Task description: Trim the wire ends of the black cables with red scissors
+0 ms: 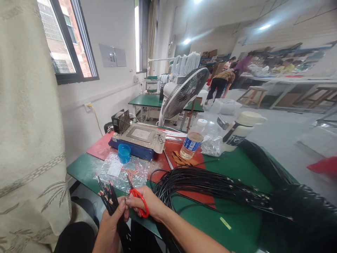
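Observation:
A bundle of black cables [111,202] is gripped in my left hand [112,225], its stripped ends with reddish and pale wires pointing up. My right hand [147,202] holds red-handled scissors [137,194], blades pointing up and away. The thumbs and fingertips of both hands meet at the side of the bundle; what is pinched there is too small to make out. Just beyond my hands lies a clear plastic bag [142,172] with small copper-coloured bits [132,170] and a white label on it. A blue ring-shaped cup [124,153] stands on the bag.
Behind the bag stands a blue solder-pot-like device [134,150] with a small fan [121,121]. A bottle of clear liquid [191,144], a plastic jug [238,131] and a big heap of black cables [205,181] occupy the right side. A pedestal fan [185,93] stands behind; people work farther back.

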The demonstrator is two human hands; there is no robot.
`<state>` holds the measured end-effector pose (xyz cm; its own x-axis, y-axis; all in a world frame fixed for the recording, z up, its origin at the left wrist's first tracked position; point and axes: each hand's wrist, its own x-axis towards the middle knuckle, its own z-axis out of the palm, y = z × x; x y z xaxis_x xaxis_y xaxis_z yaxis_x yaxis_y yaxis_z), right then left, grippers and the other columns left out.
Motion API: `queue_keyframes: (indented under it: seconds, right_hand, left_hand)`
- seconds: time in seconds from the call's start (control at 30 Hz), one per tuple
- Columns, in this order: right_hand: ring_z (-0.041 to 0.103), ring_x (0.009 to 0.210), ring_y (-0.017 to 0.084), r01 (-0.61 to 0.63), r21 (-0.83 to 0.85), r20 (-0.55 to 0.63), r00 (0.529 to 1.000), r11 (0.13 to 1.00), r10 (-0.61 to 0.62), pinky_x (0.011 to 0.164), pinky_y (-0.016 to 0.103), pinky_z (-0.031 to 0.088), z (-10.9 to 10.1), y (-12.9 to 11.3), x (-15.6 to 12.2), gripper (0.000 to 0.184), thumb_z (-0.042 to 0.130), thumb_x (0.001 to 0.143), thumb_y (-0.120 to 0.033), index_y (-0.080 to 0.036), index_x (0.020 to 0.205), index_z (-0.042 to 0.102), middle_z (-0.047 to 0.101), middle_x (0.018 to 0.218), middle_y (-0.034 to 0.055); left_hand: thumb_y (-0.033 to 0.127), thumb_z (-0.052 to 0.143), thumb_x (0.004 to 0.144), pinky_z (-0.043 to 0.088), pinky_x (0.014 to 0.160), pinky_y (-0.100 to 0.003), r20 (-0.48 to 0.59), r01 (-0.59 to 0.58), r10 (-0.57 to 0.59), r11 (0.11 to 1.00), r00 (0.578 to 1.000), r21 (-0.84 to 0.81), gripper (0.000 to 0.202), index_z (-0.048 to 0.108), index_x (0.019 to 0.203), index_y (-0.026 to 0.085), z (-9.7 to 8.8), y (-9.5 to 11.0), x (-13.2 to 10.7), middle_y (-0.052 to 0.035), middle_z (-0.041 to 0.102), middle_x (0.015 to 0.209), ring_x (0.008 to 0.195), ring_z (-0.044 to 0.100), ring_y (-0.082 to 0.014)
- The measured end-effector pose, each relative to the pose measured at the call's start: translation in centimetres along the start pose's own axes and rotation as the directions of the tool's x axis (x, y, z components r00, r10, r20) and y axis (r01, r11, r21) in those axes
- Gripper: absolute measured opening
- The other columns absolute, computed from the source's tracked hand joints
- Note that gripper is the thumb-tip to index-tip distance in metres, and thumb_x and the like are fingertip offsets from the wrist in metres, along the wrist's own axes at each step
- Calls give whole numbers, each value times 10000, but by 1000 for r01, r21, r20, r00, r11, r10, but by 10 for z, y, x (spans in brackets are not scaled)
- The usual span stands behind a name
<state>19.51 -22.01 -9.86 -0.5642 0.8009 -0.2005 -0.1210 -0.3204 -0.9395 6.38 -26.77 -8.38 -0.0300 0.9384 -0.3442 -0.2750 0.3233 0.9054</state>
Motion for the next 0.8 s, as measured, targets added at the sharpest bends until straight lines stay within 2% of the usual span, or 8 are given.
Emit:
queue_keyframes:
  seconds: [0.2, 0.37, 0.63, 0.8]
  right_hand:
    - [388, 336, 41, 3, 116, 6, 1000, 993, -4, 349, 165, 269, 0, 2, 1, 479, 652, 624, -573, -105, 581, 557, 458, 405, -46]
    - [376, 328, 38, 6, 122, 11, 1000, 993, -7, 336, 163, 252, 1, 2, 1, 473, 677, 608, -553, -104, 542, 544, 456, 396, -41]
    - [397, 338, 40, 15, 127, 31, 999, 992, -19, 346, 161, 280, 1, 4, 2, 464, 677, 609, -552, -102, 594, 565, 469, 416, -45]
    - [387, 331, 39, 15, 151, 19, 1000, 988, -19, 346, 161, 265, 1, 4, 1, 492, 646, 630, -577, -99, 556, 553, 470, 398, -32]
  left_hand:
    - [384, 580, 698, 316, 525, -187, -18, 15, -15, 999, 1000, 28, 243, 549, 686, 144, -2, -4, -1, 30, 470, 512, 515, 406, -56]
    - [385, 587, 694, 315, 531, -183, -45, 3, -1, 999, 999, 49, 250, 559, 756, 144, -3, -7, 0, 38, 472, 508, 512, 409, -53]
    - [401, 554, 712, 308, 526, -188, 20, 21, -21, 1000, 1000, 15, 263, 522, 636, 151, -4, -5, 0, 33, 444, 506, 518, 384, -55]
    - [402, 559, 714, 312, 549, -187, 37, 31, -31, 999, 999, 10, 249, 544, 682, 156, -7, -9, 0, 38, 436, 563, 551, 366, -51]
